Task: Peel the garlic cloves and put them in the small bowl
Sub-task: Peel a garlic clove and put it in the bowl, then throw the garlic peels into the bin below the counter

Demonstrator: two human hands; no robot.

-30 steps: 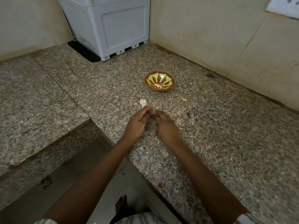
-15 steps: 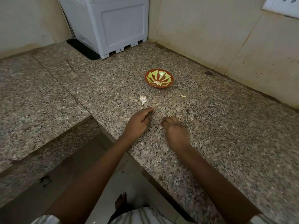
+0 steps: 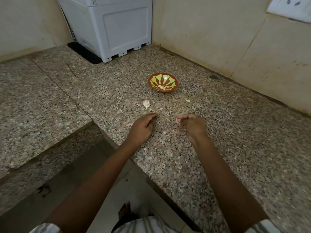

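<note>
— Nearest the lens?
— A bare foot [image 3: 124, 210] on the floor [image 3: 70, 187], below the desk [image 3: 227, 140] edge. Striped cloth along the bottom.

— Then, on the desk?
— Down on the granite, the left hand [image 3: 143, 126]: fingers curled in, forefinger tip meeting thumb. Cannot tell whether pinching anything.

— And beside it?
— Set apart from it, the right hand [image 3: 193, 125], curled round a garlic clove [image 3: 178, 121], with only a pale end peeping out by the thumb.

— Farther out?
— Just past the left fingertips, a papery garlic remnant [image 3: 146, 104] lying loose. Off to the right, a scrap of peel [image 3: 187, 100].

— Where is the small bowl [image 3: 168, 78]?
— Beyond both, upright, red with a green pattern, well clear of either hand. Holding a few peeled cloves [image 3: 162, 87] low on the near side.

— At the back?
— A grey plastic box [image 3: 111, 26] in the corner on a black mat [image 3: 84, 53]. High on the right wall, a socket plate [image 3: 289, 7].
</note>
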